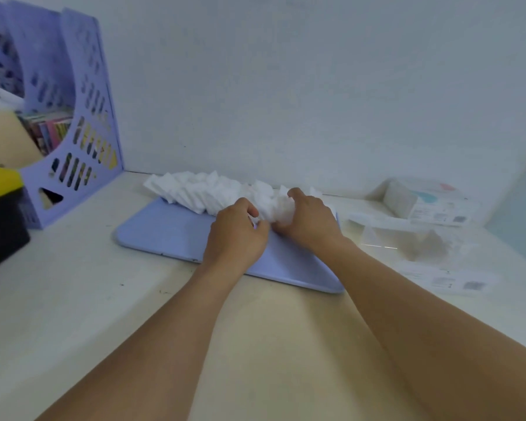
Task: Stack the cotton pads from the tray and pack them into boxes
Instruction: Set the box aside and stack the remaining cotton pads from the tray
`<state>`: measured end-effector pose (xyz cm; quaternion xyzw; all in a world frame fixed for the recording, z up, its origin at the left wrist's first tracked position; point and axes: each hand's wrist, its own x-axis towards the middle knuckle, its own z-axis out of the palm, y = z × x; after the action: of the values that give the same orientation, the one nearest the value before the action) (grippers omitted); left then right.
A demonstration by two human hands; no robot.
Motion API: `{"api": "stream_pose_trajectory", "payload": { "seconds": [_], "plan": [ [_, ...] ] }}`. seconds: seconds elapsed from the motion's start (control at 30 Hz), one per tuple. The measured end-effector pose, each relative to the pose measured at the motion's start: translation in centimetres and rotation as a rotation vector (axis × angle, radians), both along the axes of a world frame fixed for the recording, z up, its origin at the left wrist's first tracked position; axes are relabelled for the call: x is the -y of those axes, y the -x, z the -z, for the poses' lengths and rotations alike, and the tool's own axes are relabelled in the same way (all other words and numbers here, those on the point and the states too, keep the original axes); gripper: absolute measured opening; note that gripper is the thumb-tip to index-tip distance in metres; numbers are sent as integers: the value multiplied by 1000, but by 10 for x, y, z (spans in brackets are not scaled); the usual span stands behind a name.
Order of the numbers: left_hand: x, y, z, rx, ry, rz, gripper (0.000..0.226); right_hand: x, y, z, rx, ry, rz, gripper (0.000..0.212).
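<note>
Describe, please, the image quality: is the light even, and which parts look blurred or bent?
Head view: soft, even light, only faint shadows; wide-angle bending curves the purple file rack and table edges; the clear boxes at right look hazy; the cotton pads wash out to white; both hands are slightly soft.

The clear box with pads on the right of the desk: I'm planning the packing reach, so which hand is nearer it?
Right. The right hand grips pads on the tray, just left of the clear box; the left hand is beyond it, farther left.
</note>
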<state>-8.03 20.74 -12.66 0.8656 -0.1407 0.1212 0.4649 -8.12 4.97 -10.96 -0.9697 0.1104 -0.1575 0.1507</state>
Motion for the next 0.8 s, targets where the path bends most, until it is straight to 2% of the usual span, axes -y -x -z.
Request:
{"api": "stream_pose_trajectory", "payload": {
  "seconds": [0.07, 0.17, 0.23, 0.3, 0.4, 0.5, 0.57, 0.63, 0.67, 0.7, 0.73, 0.8],
  "plan": [
    [-1, 2, -1, 44, -58, 13, 23, 3, 1, 1, -20, 32, -37, 57],
    [2, 5, -3, 149, -188, 70, 51, 4, 3, 1, -24, 38, -56, 54],
    [4, 5, -3, 129, -318, 97, 68, 3, 3, 2, -19, 44, -63, 50],
    [5, 2, -1, 91, -433, 91, 69, 2, 5, 2, 2, 45, -63, 40],
    [5, -1, 2, 85, -489, 98, 63, 5, 10, 2, 151, -28, -22, 8],
    [6, 0, 2, 113, -481, 104, 58, 14, 23, -8, 349, -196, 12, 22],
    [8, 2, -3, 154, -342, 62, 51, 13, 36, -22, 426, -502, -24, 17],
    [15, 7, -14, 55, 44, 36, 48, 8, 55, -38, 297, -1003, -119, 3],
    [19, 12, -22, -114, 315, 101, 50, 5, 65, -43, 195, -1203, -195, 6],
    [22, 18, -30, -316, 551, 205, 51, 5, 72, -47, 125, -1302, -263, 9],
    [23, 23, -35, -471, 689, 310, 49, 5, 78, -47, 89, -1326, -314, 11],
    [27, 33, -36, -537, 707, 444, 38, 7, 85, -48, 59, -1304, -382, 17]
  ]
}}
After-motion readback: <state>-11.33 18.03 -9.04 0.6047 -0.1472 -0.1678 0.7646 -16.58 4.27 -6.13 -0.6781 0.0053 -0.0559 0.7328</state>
